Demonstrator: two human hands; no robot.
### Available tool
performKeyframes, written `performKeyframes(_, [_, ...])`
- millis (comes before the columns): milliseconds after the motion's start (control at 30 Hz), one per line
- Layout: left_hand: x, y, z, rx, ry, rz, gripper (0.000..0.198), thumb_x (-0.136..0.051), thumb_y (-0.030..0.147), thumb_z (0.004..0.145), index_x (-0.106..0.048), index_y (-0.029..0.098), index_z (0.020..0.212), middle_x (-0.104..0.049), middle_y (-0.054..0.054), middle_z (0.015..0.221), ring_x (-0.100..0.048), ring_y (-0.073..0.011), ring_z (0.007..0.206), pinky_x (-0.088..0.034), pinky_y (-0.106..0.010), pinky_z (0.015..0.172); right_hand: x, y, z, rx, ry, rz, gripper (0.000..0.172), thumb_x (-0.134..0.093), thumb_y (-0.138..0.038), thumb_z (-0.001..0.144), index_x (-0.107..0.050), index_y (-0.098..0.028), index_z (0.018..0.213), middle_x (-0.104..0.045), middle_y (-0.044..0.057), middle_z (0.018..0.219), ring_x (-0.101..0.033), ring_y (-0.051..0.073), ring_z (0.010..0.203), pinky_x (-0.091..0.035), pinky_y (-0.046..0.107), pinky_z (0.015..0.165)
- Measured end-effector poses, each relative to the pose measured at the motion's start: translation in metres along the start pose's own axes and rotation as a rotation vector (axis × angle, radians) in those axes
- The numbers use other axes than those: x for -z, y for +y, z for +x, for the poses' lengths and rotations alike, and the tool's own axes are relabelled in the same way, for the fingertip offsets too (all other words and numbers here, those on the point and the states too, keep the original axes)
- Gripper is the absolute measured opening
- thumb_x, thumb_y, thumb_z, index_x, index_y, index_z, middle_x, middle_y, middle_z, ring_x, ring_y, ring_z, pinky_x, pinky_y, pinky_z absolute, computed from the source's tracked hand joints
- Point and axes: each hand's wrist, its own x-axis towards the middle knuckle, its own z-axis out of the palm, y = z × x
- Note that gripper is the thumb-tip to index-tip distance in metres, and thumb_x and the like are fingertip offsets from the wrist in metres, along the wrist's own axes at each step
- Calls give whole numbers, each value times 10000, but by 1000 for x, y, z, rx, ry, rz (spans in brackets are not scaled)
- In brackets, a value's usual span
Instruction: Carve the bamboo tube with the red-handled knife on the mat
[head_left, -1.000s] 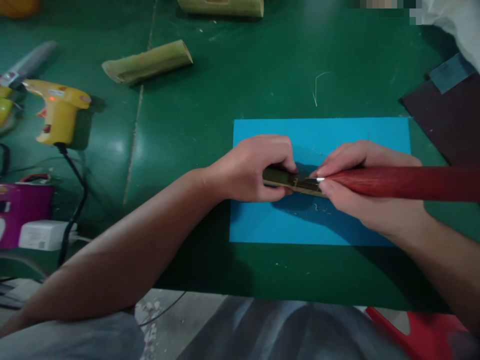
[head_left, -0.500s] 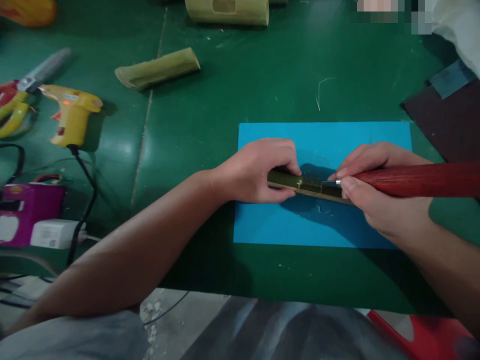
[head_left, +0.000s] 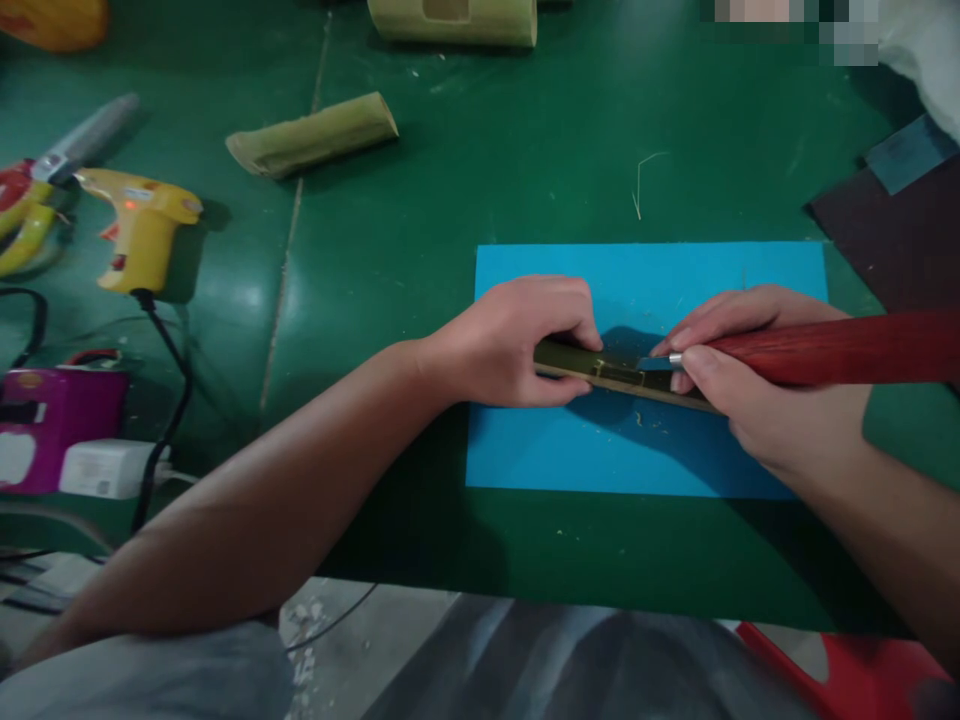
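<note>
Both ends of the bamboo strip, right of the frame's centre, are hidden; it slants slightly down rightward. The left hand grips it; the right hand grasps a red-handled knife pointing left.

Dim overall; pale glare on green tabletop; soft shadows across blue sheet; pixelation top right

The sheet was bright blue, and the table was of dark green colour. The tool handle was red, with darker streaks along it. The strip was olive green and carried thin pale lines. The glue gun was yellow, its cable black.
</note>
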Motion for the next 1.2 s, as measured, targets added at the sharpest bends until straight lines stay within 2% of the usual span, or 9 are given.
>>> performKeyframes(200, [0,1,0,19,-8,5,144,-823,285,959,-747,254,1078,-831,-62,1070,-778,-233,1004,-577,-366,901,-2,-11,5,-31,11,12,156,-896,-199,870,-832,-315,787,-853,8,850,-738,202,680,-643,378,652])
performKeyframes(400, [0,1,-1,17,-5,8,113,-786,320,990,-742,259,1074,-830,-58,1070,-768,-219,1007,-572,-353,892,-3,-12,5,-18,46,64,175,-890,-176,803,-812,-326,756,-842,6,826,-772,231,729,-632,411,679])
performKeyframes(533, [0,1,-1,27,-14,6,118,-805,306,987,-745,258,1076,-827,-61,1074,-769,-228,1020,-573,-363,908,-1,-8,0,-14,39,77,206,-899,-181,891,-822,-359,822,-849,-3,903,-770,247,765,-646,445,728])
performKeyframes(733, [1,2,-1,19,-10,-1,119,-801,294,979,-739,250,1071,-819,-61,1068,-764,-225,1015,-559,-356,908,0,-6,1,25,22,83,194,-900,-200,948,-855,-361,848,-855,12,908,-780,251,780,-644,446,688])
performKeyframes(933, [1,3,-1,31,-16,18,113,-793,304,986,-735,254,1069,-821,-60,1074,-761,-221,1014,-559,-348,907,3,-6,-2,-23,-34,33,188,-880,-281,1008,-843,-420,887,-867,8,1001,-795,287,869,-682,514,789])
performKeyframes(1033, [1,2,-1,-9,2,11,108,-792,287,996,-737,246,1079,-816,-61,1076,-760,-217,1004,-554,-346,905,1,-6,-2,-7,6,53,213,-869,-229,978,-830,-406,865,-854,0,960,-790,273,849,-676,489,777])
performKeyframes(1200, [0,1,-2,-34,14,19,107,-797,287,1009,-736,236,1080,-812,-51,1069,-755,-204,996,-547,-329,898,-3,-4,3,71,61,48,185,-864,-204,861,-816,-372,803,-854,-47,865,-801,218,734,-677,390,658])
